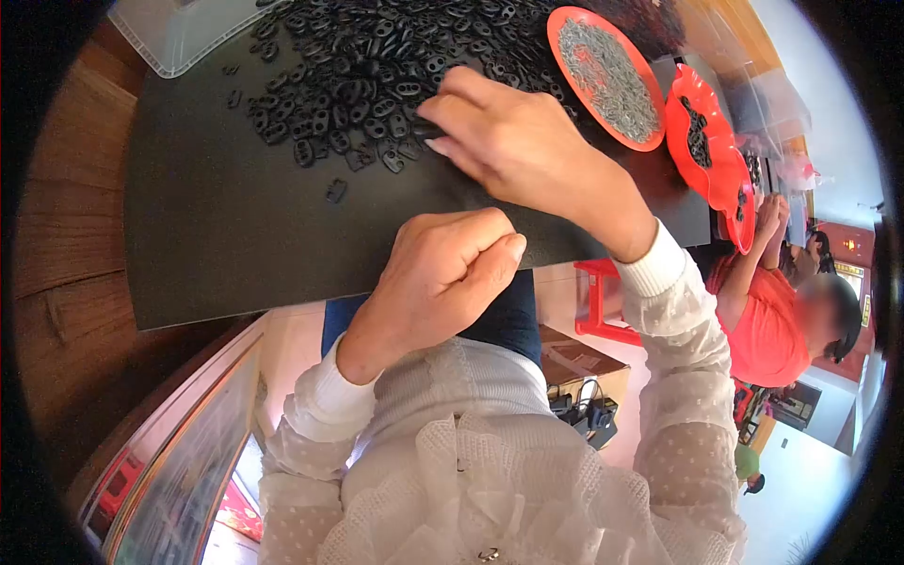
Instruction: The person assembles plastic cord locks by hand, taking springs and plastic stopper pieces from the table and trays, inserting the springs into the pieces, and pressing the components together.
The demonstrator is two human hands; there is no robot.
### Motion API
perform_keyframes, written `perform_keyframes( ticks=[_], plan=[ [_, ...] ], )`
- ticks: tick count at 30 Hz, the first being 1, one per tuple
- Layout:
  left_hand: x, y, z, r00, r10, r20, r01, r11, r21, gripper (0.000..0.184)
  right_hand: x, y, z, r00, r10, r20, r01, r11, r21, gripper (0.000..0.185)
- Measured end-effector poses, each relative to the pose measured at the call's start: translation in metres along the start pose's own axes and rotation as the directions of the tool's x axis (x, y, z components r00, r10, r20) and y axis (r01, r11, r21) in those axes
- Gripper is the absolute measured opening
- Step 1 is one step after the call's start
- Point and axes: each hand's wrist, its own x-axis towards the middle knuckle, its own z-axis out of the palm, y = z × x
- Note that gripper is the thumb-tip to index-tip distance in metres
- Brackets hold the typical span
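Observation:
My left hand [441, 275] is closed in a fist above the table's near edge, with the thumb pressed against the curled index finger. Whatever it holds, if anything, is hidden inside. At the near side of a heap of small black plastic pieces with two holes [377, 99], my right hand [513, 137] reaches in with bent fingers. Its thumb and index fingertip are apart, and nothing shows between them. A few pieces lie close to those fingertips, and one loose black piece [336, 190] sits apart on the dark mat.
A red plate of small silvery metal parts [652, 132] stands at the far right, beside a red scalloped dish [718, 179] with black pieces. A clear plastic bin [174, 58] is at the back left. A person in red [767, 330] sits to the right.

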Motion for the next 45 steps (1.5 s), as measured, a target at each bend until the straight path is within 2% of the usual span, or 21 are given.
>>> perform_keyframes(
  ticks=[3, 6, 7, 10, 11, 14, 15, 16, 18, 19, 21, 22, 23, 26, 28, 29, 32, 33, 36, 39, 45],
  plan=[
    [0.000, -0.002, 0.001, 0.999, 0.030, -0.019, -0.030, 0.999, 0.015, 0.024, 0.007, 0.001, 0.007, 0.996, -0.084, 0.012, 0.085, 0.988, -0.126, 0.011],
    [-0.001, -0.003, 0.001, 1.000, -0.006, -0.023, 0.006, 1.000, -0.003, 0.023, 0.000, 0.001, -0.002, 1.000, 0.007, 0.003, -0.006, 1.000, -0.023, 0.012],
    [-0.001, -0.002, 0.001, 1.000, -0.026, -0.015, 0.026, 1.000, -0.013, 0.023, -0.004, 0.001, -0.002, 0.996, 0.085, -0.034, -0.082, 0.994, 0.074, 0.013],
    [0.000, 0.000, 0.000, 0.999, -0.047, -0.019, 0.047, 0.999, 0.008, 0.022, -0.018, 0.009, -0.003, 0.981, 0.174, -0.091, -0.132, 0.928, 0.348, 0.014],
    [0.000, 0.002, 0.000, 0.996, -0.083, -0.039, 0.082, 0.996, -0.020, 0.022, -0.025, 0.005, -0.008, 0.955, 0.293, -0.049, -0.244, 0.867, 0.435, 0.014],
    [0.001, 0.006, 0.003, 0.975, -0.195, -0.108, 0.185, 0.978, -0.099, 0.024, -0.041, -0.009, -0.025, 0.859, 0.501, 0.107, -0.455, 0.649, 0.610, 0.015],
    [0.002, 0.007, 0.004, 0.962, -0.233, -0.141, 0.217, 0.969, -0.120, 0.025, -0.047, -0.013, -0.024, 0.866, 0.495, 0.070, -0.418, 0.639, 0.646, 0.013],
    [0.003, 0.007, 0.006, 0.947, -0.270, -0.174, 0.248, 0.958, -0.141, 0.027, -0.051, -0.017, -0.024, 0.897, 0.441, -0.030, -0.341, 0.732, 0.590, 0.013],
    [0.005, 0.008, 0.007, 0.947, -0.244, -0.211, 0.217, 0.966, -0.142, 0.032, -0.058, -0.024, -0.023, 0.933, 0.294, -0.208, -0.179, 0.881, 0.438, 0.011],
    [0.005, 0.008, 0.008, 0.943, -0.246, -0.224, 0.216, 0.965, -0.150, 0.033, -0.062, -0.027, -0.023, 0.943, 0.212, -0.255, -0.118, 0.933, 0.339, 0.012],
    [0.004, 0.005, 0.007, 0.952, -0.211, -0.222, 0.187, 0.974, -0.126, 0.033, -0.067, -0.037, -0.019, 0.947, 0.157, -0.280, -0.091, 0.968, 0.233, 0.016],
    [0.004, 0.003, 0.009, 0.947, -0.202, -0.248, 0.161, 0.971, -0.174, 0.031, -0.067, -0.040, -0.017, 0.949, 0.128, -0.290, -0.077, 0.981, 0.179, 0.018],
    [0.004, 0.002, 0.010, 0.942, -0.193, -0.276, 0.133, 0.966, -0.221, 0.030, -0.068, -0.040, -0.012, 0.943, 0.083, -0.323, -0.024, 0.983, 0.184, 0.023],
    [0.003, 0.003, 0.008, 0.939, -0.209, -0.272, 0.129, 0.950, -0.285, 0.029, -0.072, -0.044, -0.011, 0.928, 0.147, -0.342, -0.029, 0.944, 0.328, 0.016],
    [0.003, 0.004, 0.008, 0.942, -0.235, -0.239, 0.149, 0.933, -0.327, 0.028, -0.072, -0.035, -0.017, 0.925, 0.231, -0.302, -0.068, 0.882, 0.466, 0.014],
    [0.002, 0.006, 0.007, 0.948, -0.233, -0.219, 0.164, 0.942, -0.292, 0.027, -0.071, -0.031, -0.021, 0.921, 0.273, -0.278, -0.090, 0.843, 0.530, 0.016],
    [0.001, 0.009, 0.006, 0.959, -0.231, -0.161, 0.192, 0.954, -0.229, 0.026, -0.068, -0.026, -0.028, 0.931, 0.366, 0.008, -0.243, 0.603, 0.760, 0.029],
    [0.001, 0.008, 0.006, 0.960, -0.233, -0.153, 0.194, 0.952, -0.236, 0.025, -0.067, -0.021, -0.030, 0.938, 0.328, 0.115, -0.302, 0.603, 0.739, 0.033],
    [0.000, 0.009, 0.004, 0.960, -0.256, -0.114, 0.228, 0.950, -0.213, 0.026, -0.064, -0.016, -0.020, 0.974, 0.222, 0.048, -0.176, 0.605, 0.777, 0.032],
    [0.000, 0.010, 0.005, 0.965, -0.233, -0.119, 0.212, 0.963, -0.168, 0.026, -0.064, -0.017, -0.022, 0.968, 0.246, 0.045, -0.185, 0.583, 0.791, 0.030],
    [0.006, 0.012, 0.007, 0.951, -0.271, -0.151, 0.247, 0.956, -0.160, 0.029, -0.072, -0.013, -0.020, 0.891, 0.424, 0.162, -0.352, 0.421, 0.836, 0.027]
  ],
)
